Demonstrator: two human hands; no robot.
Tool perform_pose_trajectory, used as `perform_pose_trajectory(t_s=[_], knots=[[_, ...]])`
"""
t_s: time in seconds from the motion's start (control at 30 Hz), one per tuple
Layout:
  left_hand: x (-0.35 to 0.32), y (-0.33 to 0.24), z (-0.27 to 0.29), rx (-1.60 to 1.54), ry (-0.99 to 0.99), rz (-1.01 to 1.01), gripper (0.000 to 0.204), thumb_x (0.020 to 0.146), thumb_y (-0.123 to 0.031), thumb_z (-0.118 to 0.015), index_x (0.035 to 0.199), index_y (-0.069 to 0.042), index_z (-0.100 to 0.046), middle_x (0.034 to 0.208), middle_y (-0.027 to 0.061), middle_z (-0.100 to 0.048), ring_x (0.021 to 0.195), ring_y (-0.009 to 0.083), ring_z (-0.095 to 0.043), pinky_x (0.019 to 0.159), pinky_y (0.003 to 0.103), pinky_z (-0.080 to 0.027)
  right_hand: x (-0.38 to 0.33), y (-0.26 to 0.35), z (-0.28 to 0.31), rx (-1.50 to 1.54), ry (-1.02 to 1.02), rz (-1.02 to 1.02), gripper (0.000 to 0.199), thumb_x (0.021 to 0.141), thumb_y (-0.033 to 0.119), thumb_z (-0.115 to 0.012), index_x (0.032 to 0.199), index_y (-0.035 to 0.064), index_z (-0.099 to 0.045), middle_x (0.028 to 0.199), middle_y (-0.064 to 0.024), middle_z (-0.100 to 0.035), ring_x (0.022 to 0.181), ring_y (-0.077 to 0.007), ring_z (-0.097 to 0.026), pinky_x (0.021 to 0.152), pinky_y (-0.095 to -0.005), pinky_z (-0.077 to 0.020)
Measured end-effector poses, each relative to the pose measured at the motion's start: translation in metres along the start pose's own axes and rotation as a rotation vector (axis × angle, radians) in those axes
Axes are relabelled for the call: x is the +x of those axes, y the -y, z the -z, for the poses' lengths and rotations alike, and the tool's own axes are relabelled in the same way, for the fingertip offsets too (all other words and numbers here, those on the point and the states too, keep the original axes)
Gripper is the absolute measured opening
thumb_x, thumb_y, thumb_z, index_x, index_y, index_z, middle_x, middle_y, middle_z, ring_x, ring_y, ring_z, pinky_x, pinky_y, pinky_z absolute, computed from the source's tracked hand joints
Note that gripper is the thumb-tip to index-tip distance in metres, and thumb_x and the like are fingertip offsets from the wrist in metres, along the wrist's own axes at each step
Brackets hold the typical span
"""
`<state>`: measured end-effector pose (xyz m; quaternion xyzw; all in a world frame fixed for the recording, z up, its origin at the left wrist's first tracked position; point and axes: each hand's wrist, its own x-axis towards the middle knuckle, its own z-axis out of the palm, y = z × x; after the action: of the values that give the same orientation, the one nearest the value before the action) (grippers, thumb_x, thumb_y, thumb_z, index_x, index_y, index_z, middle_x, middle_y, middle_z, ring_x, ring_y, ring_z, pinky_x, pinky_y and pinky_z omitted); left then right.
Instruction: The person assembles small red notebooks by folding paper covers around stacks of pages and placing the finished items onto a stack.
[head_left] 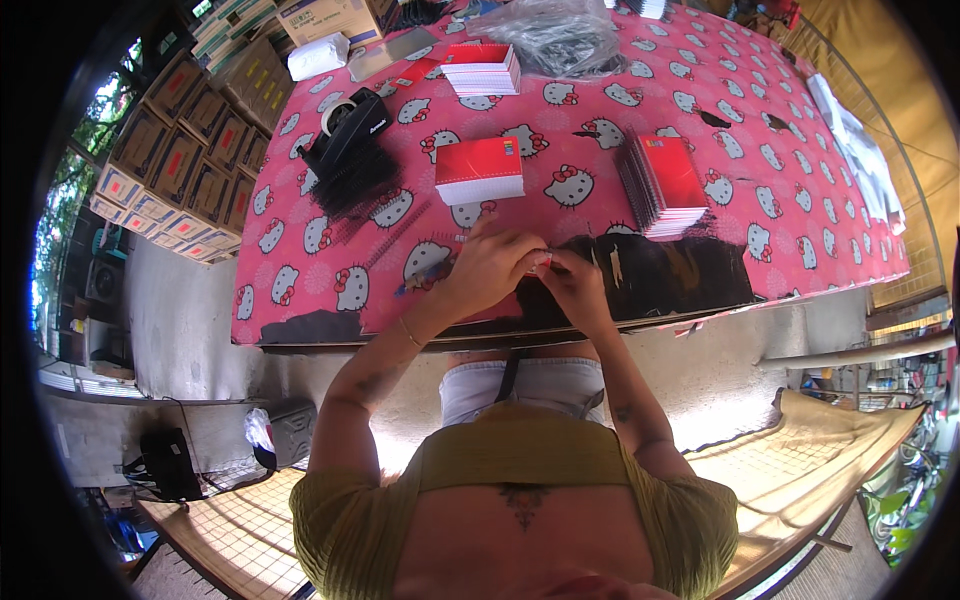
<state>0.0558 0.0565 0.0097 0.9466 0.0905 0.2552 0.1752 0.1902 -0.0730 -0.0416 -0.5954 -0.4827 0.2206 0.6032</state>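
Note:
My left hand (492, 268) and my right hand (572, 282) meet at the near edge of a table covered with a pink cartoon-cat cloth (590, 130). Between the fingertips of both hands I pinch a small red and white thing (541, 263), too small to identify. Just beyond my hands lies a stack of red-covered notepads (479, 170). To the right stands a fanned stack of spiral-bound red notebooks (662, 183). A heap of black spiral binding combs (352, 178) lies to the left.
A black tape dispenser (350, 120) sits beyond the combs. Another pad stack (482, 68) and a clear plastic bag (555, 35) lie farther back. Stacked cartons (190, 150) line the floor on the left. Torn dark patches (660, 275) show at the cloth's near edge.

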Motion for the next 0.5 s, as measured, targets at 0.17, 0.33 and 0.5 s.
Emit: perform_pose_trajectory(t_s=[0.17,0.33,0.5], knots=[[-0.003,-0.004,-0.001,-0.045,-0.069,-0.015,0.015,0.092,-0.021,-0.064,0.104,-0.011,-0.063,0.096,0.007,-0.069,0.088,0.0292,-0.067,0.101,0.05,-0.039,0.007,-0.005,0.019,0.131,0.054,-0.05,0.021,0.092,0.005,-0.068,0.111,-0.0019,-0.069,0.097,-0.009,-0.072,0.089,-0.0098,-0.067,0.07,-0.0242,-0.0554],[-0.006,-0.005,-0.003,-0.07,-0.126,-0.021,0.016,0.089,-0.015,-0.067,0.103,-0.008,-0.062,0.094,0.0089,-0.067,0.089,0.0313,-0.065,0.093,0.048,-0.045,0.024,-0.006,0.036,0.068,0.163,-0.1,0.018,0.091,0.005,-0.069,0.107,-0.0018,-0.07,0.09,-0.0065,-0.073,0.083,-0.0067,-0.066,0.072,-0.0232,-0.054],[-0.005,-0.004,0.003,-0.119,-0.081,-0.015,0.016,0.085,-0.012,-0.069,0.099,-0.005,-0.063,0.091,0.0099,-0.065,0.087,0.0324,-0.064,0.082,0.045,-0.049,0.04,0.009,0.047,0.05,0.351,-0.168,0.014,0.093,0.002,-0.066,0.106,-0.0025,-0.069,0.091,-0.002,-0.069,0.088,-0.0065,-0.063,0.078,-0.0222,-0.0519]])
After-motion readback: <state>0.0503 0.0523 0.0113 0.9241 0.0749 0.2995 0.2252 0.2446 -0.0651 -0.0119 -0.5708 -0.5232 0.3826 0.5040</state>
